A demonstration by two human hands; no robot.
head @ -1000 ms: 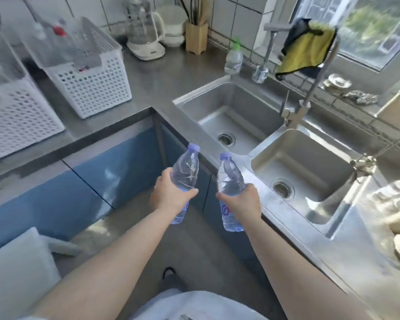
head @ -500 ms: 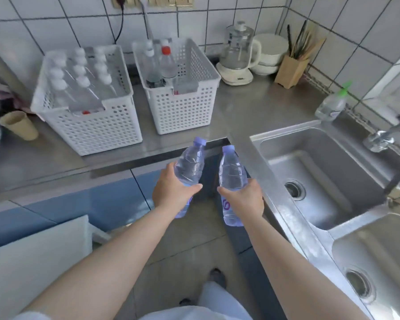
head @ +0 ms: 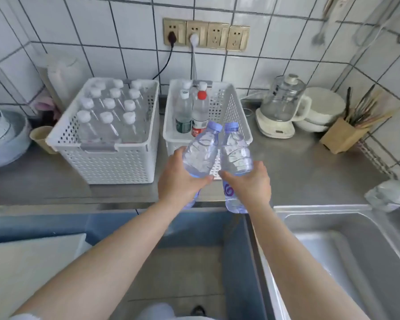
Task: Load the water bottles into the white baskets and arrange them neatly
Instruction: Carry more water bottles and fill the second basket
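Two purple-capped bottles, one gripped in my left hand (head: 183,181) and one in my right hand (head: 252,183), fingers wrapped round each, hover before the right basket (head: 238,112); next I judge: lower them upright beside its two bottles (head: 192,112).

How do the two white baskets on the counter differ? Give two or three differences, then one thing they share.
The left basket is packed with rows of white-capped bottles; the right basket holds only a few, at its back. All caps in the left basket are white; the right basket includes a red-capped bottle. Both are white, perforated, and stand on the steel counter.
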